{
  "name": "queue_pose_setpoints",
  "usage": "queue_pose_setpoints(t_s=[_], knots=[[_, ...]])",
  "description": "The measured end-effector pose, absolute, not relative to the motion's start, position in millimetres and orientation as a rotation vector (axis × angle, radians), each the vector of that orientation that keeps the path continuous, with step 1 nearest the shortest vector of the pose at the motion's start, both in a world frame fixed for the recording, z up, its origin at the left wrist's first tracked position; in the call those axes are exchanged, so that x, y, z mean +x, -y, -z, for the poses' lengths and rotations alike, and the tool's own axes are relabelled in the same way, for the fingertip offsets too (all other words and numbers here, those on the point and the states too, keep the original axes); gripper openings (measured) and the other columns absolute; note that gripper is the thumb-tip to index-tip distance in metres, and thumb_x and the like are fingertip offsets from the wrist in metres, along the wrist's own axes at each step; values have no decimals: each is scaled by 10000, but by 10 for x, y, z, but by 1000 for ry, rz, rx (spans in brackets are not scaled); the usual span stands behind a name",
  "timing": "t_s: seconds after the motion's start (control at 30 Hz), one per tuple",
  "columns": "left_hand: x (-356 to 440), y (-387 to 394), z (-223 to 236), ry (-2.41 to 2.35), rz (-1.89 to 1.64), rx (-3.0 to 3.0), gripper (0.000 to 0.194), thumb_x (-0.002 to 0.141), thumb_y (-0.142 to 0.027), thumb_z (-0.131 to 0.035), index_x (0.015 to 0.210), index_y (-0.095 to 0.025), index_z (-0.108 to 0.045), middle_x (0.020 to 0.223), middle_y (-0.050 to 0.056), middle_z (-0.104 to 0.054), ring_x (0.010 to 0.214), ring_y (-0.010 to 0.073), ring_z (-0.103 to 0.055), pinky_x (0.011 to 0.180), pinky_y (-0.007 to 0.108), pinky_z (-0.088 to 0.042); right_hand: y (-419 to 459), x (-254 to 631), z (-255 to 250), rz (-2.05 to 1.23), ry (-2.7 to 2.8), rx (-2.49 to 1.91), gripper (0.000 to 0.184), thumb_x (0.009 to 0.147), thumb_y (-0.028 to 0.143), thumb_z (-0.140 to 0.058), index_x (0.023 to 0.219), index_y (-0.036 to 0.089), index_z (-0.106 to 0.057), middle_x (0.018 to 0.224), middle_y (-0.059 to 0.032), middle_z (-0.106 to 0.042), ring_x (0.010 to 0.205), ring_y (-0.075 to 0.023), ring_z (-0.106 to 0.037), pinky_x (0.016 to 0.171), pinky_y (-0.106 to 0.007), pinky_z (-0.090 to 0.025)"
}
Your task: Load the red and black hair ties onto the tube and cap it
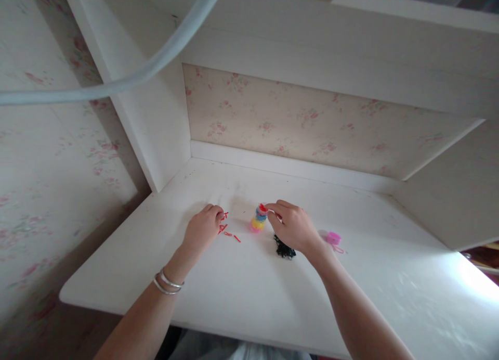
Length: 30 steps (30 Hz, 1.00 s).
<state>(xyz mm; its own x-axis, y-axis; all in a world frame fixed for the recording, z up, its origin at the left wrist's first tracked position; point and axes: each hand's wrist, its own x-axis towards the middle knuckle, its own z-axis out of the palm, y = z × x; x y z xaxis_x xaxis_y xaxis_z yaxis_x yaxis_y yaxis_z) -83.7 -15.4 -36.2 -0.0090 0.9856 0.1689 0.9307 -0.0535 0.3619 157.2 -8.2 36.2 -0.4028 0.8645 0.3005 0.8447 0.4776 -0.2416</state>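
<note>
A small clear jar (258, 222) stands upright on the white table, filled with layers of yellow, blue and red elastic bands. My right hand (290, 222) is at its mouth, with thumb and forefinger pinched on red elastic bands (262, 208) at the top. To the left of the jar, several loose red elastic bands (227, 234) lie scattered. Over them rests my left hand (205, 225), fingers closed together, with bits of red band showing at the fingertips. Beneath my right hand lies a pile of black elastic bands (285, 249).
A pink lid (333, 238) with a loop lies to the right of my right hand. White panels (167, 100) and a shelf (312, 42) enclose the table (218, 292). A pale cable (156, 63) crosses close to the camera at upper left.
</note>
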Motion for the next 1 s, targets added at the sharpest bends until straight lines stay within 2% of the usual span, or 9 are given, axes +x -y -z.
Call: queue_pose_setpoints(t_s=[0.23, 0.43, 0.57, 0.7, 0.87, 1.0], knots=[[-809, 180, 313, -2054, -613, 2105, 252, 959, -287, -382, 965, -222, -625, 992, 33, -645, 895, 161, -627, 799, 260, -441, 82, 1562, -348, -68, 2329, -1425, 286, 894, 251, -442, 1040, 282, -686, 919, -4, -685, 720, -136, -612, 627, -237, -391], [-738, 182, 297, -1899, -879, 2105, 224, 941, -251, -405, 944, -211, -625, 984, 31, -653, 899, 144, -621, 843, 253, -454, 161, 1646, -311, -142, 2072, -1282, 291, 912, 255, -412, 1003, 237, -688, 876, -34, -692, 708, -140, -619, 665, -241, -435], [-627, 183, 296, -1737, -1042, 2003, 225, 930, -279, -416, 919, -205, -628, 939, 18, -673, 820, 133, -631, 763, 242, -482, 300, 1735, -81, -298, 1832, -1230, 283, 928, 284, -416, 933, 206, -688, 779, -35, -675, 634, -137, -597, 608, -241, -440], [-503, 167, 222, -1636, -1150, 2004, 189, 915, -286, -461, 946, -209, -631, 936, 15, -682, 783, 122, -627, 728, 224, -489, 434, 1800, 266, -463, 1799, -1200, 267, 933, 298, -432, 946, 204, -681, 740, -28, -664, 623, -141, -593, 590, -242, -453], [-392, 132, -65, -1582, -1206, 2064, 191, 922, -293, -469, 971, -204, -631, 965, 27, -679, 805, 120, -626, 712, 207, -493, 483, 1830, 482, -523, 1819, -1148, 244, 930, 278, -449, 971, 208, -679, 820, -46, -691, 703, -152, -632, 647, -245, -487], [-352, 96, -257, -1557, -1159, 2134, 230, 938, -282, -441, 1000, -203, -649, 1008, 39, -666, 868, 132, -620, 772, 221, -488, 492, 1830, 476, -523, 1853, -1112, 246, 935, 262, -439, 987, 211, -673, 879, -62, -700, 762, -160, -648, 686, -253, -494]])
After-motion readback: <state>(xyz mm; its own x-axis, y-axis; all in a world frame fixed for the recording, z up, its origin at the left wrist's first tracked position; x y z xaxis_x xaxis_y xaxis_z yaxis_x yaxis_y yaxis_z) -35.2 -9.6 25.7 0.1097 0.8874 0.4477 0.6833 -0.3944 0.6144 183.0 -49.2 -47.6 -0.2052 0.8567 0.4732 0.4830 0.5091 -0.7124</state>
